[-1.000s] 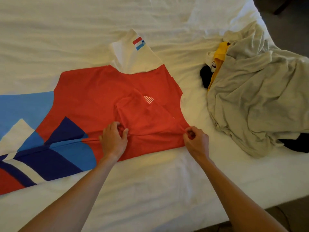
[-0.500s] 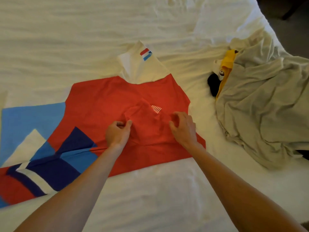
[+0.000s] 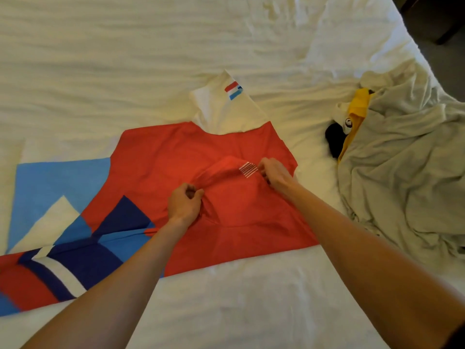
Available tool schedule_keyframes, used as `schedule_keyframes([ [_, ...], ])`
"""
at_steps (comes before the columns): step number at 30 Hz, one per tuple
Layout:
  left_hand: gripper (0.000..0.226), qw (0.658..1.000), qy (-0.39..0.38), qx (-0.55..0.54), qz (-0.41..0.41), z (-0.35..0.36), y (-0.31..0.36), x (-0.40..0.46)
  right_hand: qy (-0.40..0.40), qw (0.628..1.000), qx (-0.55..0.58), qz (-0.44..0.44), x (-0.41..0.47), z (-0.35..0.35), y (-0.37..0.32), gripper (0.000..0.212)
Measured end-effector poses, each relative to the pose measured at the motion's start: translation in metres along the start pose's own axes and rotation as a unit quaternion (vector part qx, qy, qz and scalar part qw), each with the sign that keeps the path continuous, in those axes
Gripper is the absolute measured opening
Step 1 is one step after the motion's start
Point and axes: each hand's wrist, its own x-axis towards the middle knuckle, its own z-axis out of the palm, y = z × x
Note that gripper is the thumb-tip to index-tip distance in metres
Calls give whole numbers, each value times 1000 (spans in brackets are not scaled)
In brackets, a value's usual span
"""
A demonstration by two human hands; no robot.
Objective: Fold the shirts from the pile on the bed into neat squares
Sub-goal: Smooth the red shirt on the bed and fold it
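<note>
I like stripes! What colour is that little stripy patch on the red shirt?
White stripes on the red shirt's small patch, head view.

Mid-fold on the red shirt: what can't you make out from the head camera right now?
- Red shirt: its lower end runs off the left edge of the head view.
- Pile of clothes: cut off by the right edge; the grey top garment hides how many lie beneath.
- Black item and yellow item: mostly buried under the grey cloth, type unclear.
- Right hand: its fingers are tucked into the fabric, so the pinch is unclear.
</note>
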Motion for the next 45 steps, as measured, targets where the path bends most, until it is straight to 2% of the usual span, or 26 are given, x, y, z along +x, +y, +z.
schedule_keyframes([
  [2,17,1000,-2,-14,-4,0,0,0,-14,1000,-20,-5,-1,-1,-4,51],
  [3,19,1000,-4,-24,-11,0,0,0,-14,999,-32,-5,0,0,-7,51],
  [4,19,999,-9,-34,-19,1,1,1,-11,999,-33,-7,1,2,-9,45],
  [6,15,998,-20,-52,-34,2,3,2,5,1000,23,-9,7,6,-14,17],
  [8,12,997,-20,-69,-33,0,6,4,22,994,108,-5,8,8,-13,21],
  [10,13,998,-14,-61,2,-4,9,3,34,988,147,-30,1,3,-7,29],
  [15,22,987,8,-85,138,-16,26,-27,85,969,155,-173,-36,-10,20,29],
  [17,25,978,13,-81,190,-18,19,-46,111,961,150,-204,-55,-10,42,32],
  [20,34,966,-18,-22,256,-13,-12,-71,111,967,93,-209,-76,-2,88,41],
  [23,38,945,-35,75,317,-6,-40,-82,107,967,-36,-228,-86,9,114,49],
  [25,38,927,-24,129,352,-2,-46,-82,120,952,-130,-250,-89,12,113,53],
  [27,35,913,-14,165,372,-1,-46,-84,127,927,-209,-283,-93,13,115,43],
  [30,24,903,-11,177,391,-3,-43,-83,152,905,-236,-320,-95,13,120,22],
  [32,15,893,-21,171,416,-6,-41,-81,192,905,-215,-312,-96,10,121,23],
  [34,18,879,-43,191,435,-9,-43,-82,213,903,-220,-301,-101,7,122,30],
  [36,38,884,-52,205,416,-10,-47,-88,212,899,-251,-289,-111,9,123,42],
  [38,53,910,-29,179,373,-10,-46,-97,212,895,-249,-303,-123,18,118,52],
  [41,50,937,9,106,332,2,-36,-113,170,892,-225,-352,-130,49,96,53],
  [43,48,947,9,73,313,12,-35,-123,116,898,-250,-344,-126,73,99,54],
  [45,49,952,-1,68,299,17,-41,-127,95,892,-312,-312,-118,92,111,56],
])
